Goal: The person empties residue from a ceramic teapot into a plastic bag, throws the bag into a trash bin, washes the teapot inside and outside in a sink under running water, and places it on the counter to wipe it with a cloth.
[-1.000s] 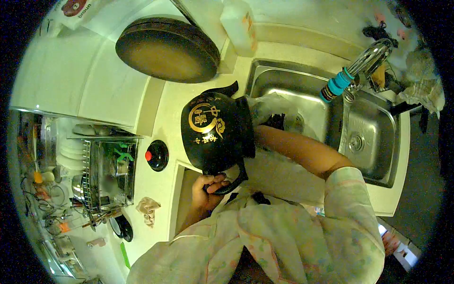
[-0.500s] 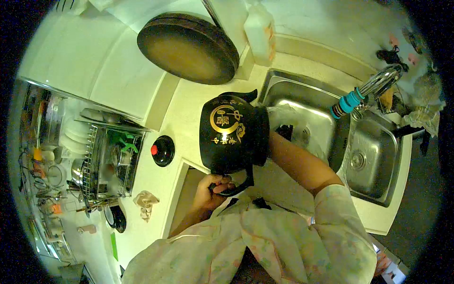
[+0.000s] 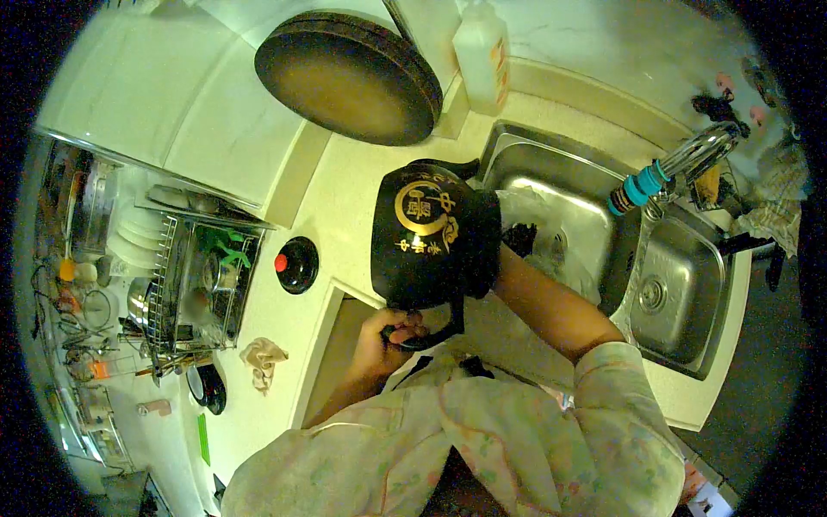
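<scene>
In the head view, a black medicine pot [image 3: 426, 246] with gold Chinese characters lies tilted on its side in front of the person, its mouth turned toward the sink [image 3: 689, 284]. The left hand [image 3: 392, 331] is closed around its loop handle; the right forearm [image 3: 556, 306] reaches to the mouth, where the pot's body hides the right hand, so its grip cannot be told. Whether the pot touches the countertop [image 3: 332, 233] under it cannot be told either. A black lid [image 3: 297, 265] with a red knob lies on the counter between the pot and the dish rack [image 3: 207, 289], with a crumpled beige cloth [image 3: 263, 364] nearer the person. Behind the pot, a round pan [image 3: 349, 82] leans upright, and a white plastic bottle [image 3: 482, 60] stands just beside it, near the back corner of the sink. The chrome faucet [image 3: 711, 151], with a teal collar, hangs over the double bowls, near their divider. A dark clump [image 3: 519, 239] sits beside the pot's mouth, partly blocking the view into the nearer bowl.
</scene>
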{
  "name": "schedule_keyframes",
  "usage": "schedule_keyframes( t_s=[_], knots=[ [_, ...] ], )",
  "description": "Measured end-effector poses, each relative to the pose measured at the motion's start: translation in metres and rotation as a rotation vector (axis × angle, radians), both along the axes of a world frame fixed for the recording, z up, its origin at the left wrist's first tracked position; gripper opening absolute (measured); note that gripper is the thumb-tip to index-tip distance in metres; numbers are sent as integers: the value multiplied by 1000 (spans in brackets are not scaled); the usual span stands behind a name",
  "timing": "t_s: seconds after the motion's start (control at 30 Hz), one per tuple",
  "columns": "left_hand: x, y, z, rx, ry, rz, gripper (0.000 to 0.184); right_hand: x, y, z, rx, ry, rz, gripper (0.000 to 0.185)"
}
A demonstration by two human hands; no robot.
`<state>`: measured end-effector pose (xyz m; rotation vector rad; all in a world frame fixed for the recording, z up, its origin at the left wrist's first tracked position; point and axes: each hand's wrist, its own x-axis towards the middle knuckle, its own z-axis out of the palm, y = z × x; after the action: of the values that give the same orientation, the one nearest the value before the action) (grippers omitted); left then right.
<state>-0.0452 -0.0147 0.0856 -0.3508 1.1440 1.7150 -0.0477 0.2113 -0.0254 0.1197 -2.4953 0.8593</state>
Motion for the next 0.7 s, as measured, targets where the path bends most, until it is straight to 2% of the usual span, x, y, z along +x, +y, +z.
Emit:
schedule_keyframes(
  t_s=[0.03,0.1,0.17,0.2,0.4,0.5,0.6,0.7],
  knots=[
    [0,2,1,-19,65,-13,7,0,-1,-1,-1,2,-11,30],
    [-4,6,0,24,32,15,9,0,-2,0,-6,7,-33,30],
    [-14,-1,-7,127,-177,107,11,0,-4,-1,-13,9,-47,30],
    [-17,-3,-11,230,-219,72,13,-1,-4,-1,-15,8,-48,30],
    [-22,-8,-19,352,-251,9,14,-3,0,-2,-4,9,-29,30],
    [-20,-4,-7,166,-158,13,13,-3,2,0,2,-1,3,30],
    [-20,-8,-13,213,-179,19,11,-2,1,0,10,-8,32,30],
    [-18,-3,-1,-51,-116,20,11,2,4,2,18,-16,59,29]
  ],
)
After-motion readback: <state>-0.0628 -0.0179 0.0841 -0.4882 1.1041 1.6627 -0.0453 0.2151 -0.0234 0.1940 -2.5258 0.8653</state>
